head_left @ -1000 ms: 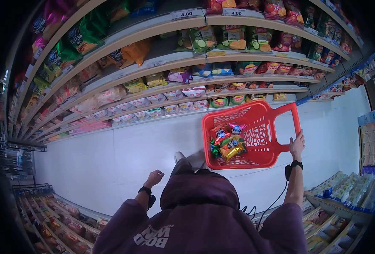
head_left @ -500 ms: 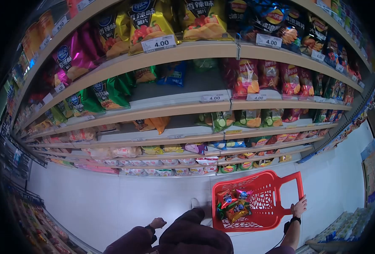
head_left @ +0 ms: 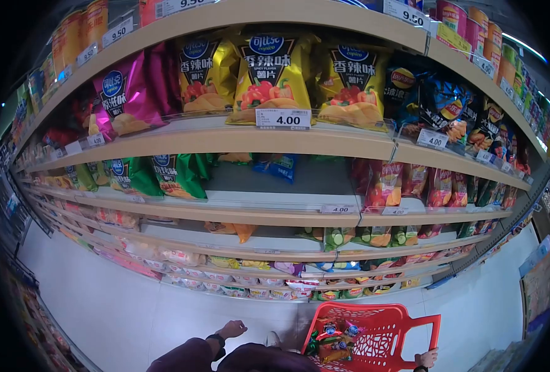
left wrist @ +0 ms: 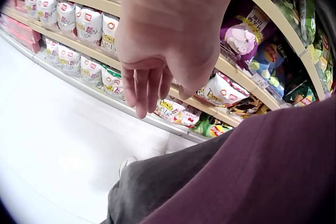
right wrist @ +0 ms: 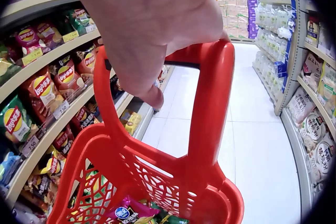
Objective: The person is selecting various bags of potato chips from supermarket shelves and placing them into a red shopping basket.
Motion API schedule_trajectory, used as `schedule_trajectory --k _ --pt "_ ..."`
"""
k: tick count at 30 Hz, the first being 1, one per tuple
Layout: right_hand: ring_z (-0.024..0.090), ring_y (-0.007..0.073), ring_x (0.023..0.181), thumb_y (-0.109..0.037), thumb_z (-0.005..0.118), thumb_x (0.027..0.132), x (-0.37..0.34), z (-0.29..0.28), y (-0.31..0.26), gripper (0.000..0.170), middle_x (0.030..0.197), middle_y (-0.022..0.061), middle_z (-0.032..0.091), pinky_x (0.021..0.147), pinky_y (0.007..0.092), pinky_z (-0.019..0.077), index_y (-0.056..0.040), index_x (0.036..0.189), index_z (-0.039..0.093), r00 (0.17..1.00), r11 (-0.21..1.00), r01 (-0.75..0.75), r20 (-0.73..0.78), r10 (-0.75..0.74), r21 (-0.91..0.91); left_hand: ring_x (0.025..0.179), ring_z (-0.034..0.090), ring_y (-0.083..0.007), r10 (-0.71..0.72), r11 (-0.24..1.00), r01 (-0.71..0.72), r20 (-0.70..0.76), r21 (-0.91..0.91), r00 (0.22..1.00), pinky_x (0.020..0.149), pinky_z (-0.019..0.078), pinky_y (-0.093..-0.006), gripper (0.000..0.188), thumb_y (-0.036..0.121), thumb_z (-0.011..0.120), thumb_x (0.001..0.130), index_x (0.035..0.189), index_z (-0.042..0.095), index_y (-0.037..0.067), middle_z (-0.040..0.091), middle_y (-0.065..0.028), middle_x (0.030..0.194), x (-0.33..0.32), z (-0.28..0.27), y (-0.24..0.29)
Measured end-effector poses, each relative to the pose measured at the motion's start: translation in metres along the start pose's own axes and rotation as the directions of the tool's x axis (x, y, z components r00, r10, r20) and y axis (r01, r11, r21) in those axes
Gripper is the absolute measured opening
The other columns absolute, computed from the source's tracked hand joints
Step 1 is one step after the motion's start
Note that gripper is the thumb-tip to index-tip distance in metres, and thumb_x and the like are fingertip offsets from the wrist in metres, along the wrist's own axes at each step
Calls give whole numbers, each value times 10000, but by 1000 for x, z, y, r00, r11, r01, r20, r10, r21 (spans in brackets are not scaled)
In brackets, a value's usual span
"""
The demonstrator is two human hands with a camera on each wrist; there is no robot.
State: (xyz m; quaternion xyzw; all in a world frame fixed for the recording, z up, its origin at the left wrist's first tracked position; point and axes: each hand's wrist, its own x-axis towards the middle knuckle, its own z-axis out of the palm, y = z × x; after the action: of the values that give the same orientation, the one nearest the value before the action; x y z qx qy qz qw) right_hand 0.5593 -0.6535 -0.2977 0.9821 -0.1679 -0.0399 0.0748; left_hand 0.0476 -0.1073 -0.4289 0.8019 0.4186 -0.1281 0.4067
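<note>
My right hand grips the handle of a red shopping basket at the lower right of the head view. In the right wrist view the fingers curl over the handle bar, with the thumb hanging below it. Several small shiny snack bags lie in the basket; a purple bag shows at the bottom of the right wrist view. My left hand hangs loosely beside my leg with nothing in it, fingers pointing down, in front of the lower shelves.
Ahead stands a long shelf rack of chip bags with price tags. Yellow bags and a magenta bag fill its upper tier, and green bags sit below. Another shelf lines the aisle's right side; pale tile floor runs between.
The head view has tilted up toward the higher shelves, so the basket and both hands sit lower in it. The right hand keeps its grip on the handle; the left still hangs free.
</note>
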Motion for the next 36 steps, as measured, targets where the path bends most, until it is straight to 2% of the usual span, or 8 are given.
schedule_trajectory --k 2,5,8,18,21,28,30,36 --pt "561 326 1092 -583 633 736 10 8 15 989 1271 178 496 807 468 528 19 1408 227 985 953 171 14 -174 -251 849 657 -341 -5 997 6 -13 75 1000 820 513 -411 402 427 582 820 942 679 57 687 -170 851 -9 -1 -6" --pt "552 320 1104 -671 695 640 14 28 18 1156 1263 191 486 844 485 512 20 1420 195 993 962 111 0 -115 -248 733 668 -298 -21 999 20 46 37 999 747 528 -408 390 412 531 821 803 694 58 685 -123 723 -20 2 -30" --pt "542 339 1122 -664 695 648 23 35 32 1160 1273 202 478 871 484 501 28 1424 179 995 991 76 72 -68 -114 606 648 -266 5 992 -17 94 122 996 656 529 -411 434 373 445 836 629 656 55 662 -85 625 -36 7 -53" --pt "540 360 1129 -626 688 700 30 30 53 1030 1256 215 500 896 483 485 15 1392 274 996 990 93 8 -92 -108 656 675 -246 -58 989 35 160 143 985 701 535 -409 432 384 451 819 674 682 49 672 -75 628 -57 43 -69" --pt "545 350 1122 -545 711 722 21 9 69 932 1237 199 519 898 481 481 -1 1371 322 989 989 107 86 -116 101 661 670 -260 -56 994 40 161 102 985 709 534 -410 429 388 457 805 677 688 50 673 -78 626 -57 46 -46" --pt "556 340 1102 -497 670 770 -7 -20 54 807 1194 205 548 915 460 466 8 1336 394 986 978 164 -37 -160 127 687 670 -278 46 988 -67 149 139 988 721 532 -403 426 418 508 822 772 687 35 679 -107 707 -31 59 22" --pt "584 338 1054 -444 678 769 -4 -3 55 719 1149 196 579 884 451 479 0 1288 451 951 963 231 -240 -194 137 706 672 -282 15 998 -23 111 63 994 745 529 -408 423 429 535 823 845 689 35 690 -126 779 -23 64 47" --pt "634 285 873 -362 677 754 -6 23 22 477 1055 108 639 733 450 496 -62 1106 557 908 986 -56 -402 116 158 941 637 -334 31 993 -42 102 110 994 851 499 -412 464 476 562 841 1015 653 55 676 -168 970 -14 90 104"
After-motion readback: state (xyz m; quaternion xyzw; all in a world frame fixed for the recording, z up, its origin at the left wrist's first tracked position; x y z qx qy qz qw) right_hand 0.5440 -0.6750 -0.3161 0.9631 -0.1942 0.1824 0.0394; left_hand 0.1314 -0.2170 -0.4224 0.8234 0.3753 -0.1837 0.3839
